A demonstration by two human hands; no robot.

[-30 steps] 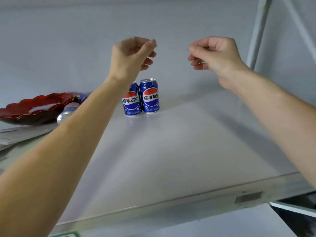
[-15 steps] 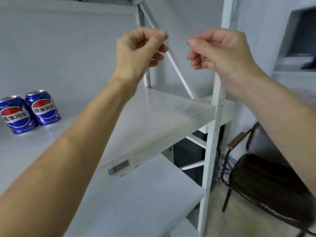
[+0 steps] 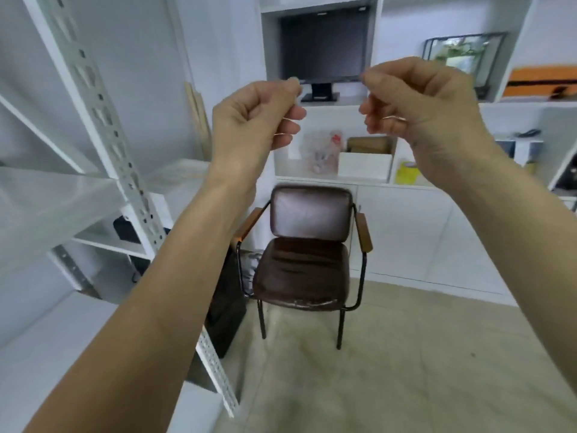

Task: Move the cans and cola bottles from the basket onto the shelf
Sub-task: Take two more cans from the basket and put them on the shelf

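My left hand (image 3: 256, 120) and my right hand (image 3: 418, 104) are raised side by side in mid air, fingers curled in, nothing held in either. The white metal shelf (image 3: 62, 195) is at the left edge, its slotted upright (image 3: 103, 120) slanting down past my left forearm. No cans, cola bottles or basket are in view.
A dark brown leather chair (image 3: 309, 254) with wooden armrests stands on the beige floor straight ahead. Behind it a white wall unit holds a black monitor (image 3: 324, 42), a white box (image 3: 363, 165), a glass case (image 3: 462, 54) and an orange item (image 3: 543, 81). A black object (image 3: 224, 307) leans by the shelf foot.
The view has swung right, away from the shelf: the two blue cans and the red dish have left the frame, and the chair and wall unit now fill it. Both hands stay curled.
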